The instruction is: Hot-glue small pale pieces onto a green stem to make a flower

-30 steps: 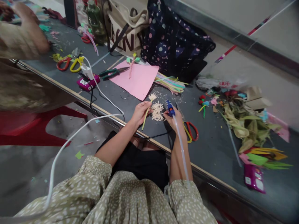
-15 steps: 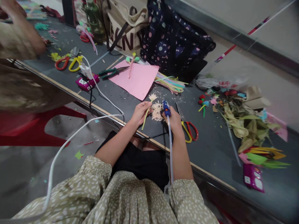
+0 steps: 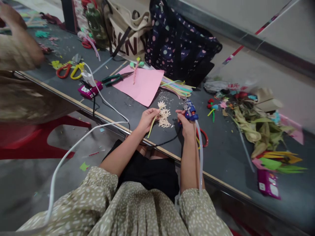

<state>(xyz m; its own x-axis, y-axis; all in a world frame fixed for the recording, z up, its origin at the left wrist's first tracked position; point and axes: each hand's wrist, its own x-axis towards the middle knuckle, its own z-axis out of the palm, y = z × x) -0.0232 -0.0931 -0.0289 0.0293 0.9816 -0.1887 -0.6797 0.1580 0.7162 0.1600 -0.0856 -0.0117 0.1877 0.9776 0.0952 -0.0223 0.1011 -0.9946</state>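
Between the fingertips of my left hand is a handmade flower, with pale cream petals on top and a yellow-green stem slanting down towards me. Just right of it a heap of small cream petal pieces lies on the table. My right hand is closed around a blue glue gun, a clear glue stick trailing from its back end towards me. The gun sits apart from the flower. Partly hidden behind my right forearm are scissors with red and yellow handles.
Beyond my hands lie a pink sheet, green-handled pliers and a bundle of pastel stems. Two bags stand at the back. A white cable crosses the left table edge. Dried husks and a purple socket block are at right.
My right hand has turned the glue gun and moved it right, away from the flower and petal heap. The left hand still holds the flower in nearly the same place.
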